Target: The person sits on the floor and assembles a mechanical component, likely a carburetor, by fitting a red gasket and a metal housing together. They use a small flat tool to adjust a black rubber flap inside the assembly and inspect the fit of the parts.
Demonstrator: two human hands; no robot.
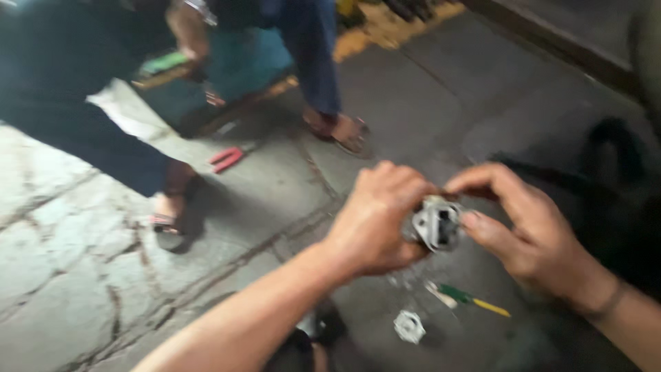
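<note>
Right of centre in the frame, the left hand (375,220) is clenched around a small grey metal part (436,223), boxy and scuffed, with a dark opening on its face. The right hand (527,227) pinches its top edge with thumb and fingers. Below on the cracked concrete floor (82,275) lie a green-and-yellow screwdriver (471,299) and a pale hexagonal nut (409,326).

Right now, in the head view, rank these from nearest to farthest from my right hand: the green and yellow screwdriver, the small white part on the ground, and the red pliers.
From the right hand:
1. Screwdriver, on the ground just below.
2. White part, lower left.
3. Red pliers, far left, near another person's sandalled foot.
</note>
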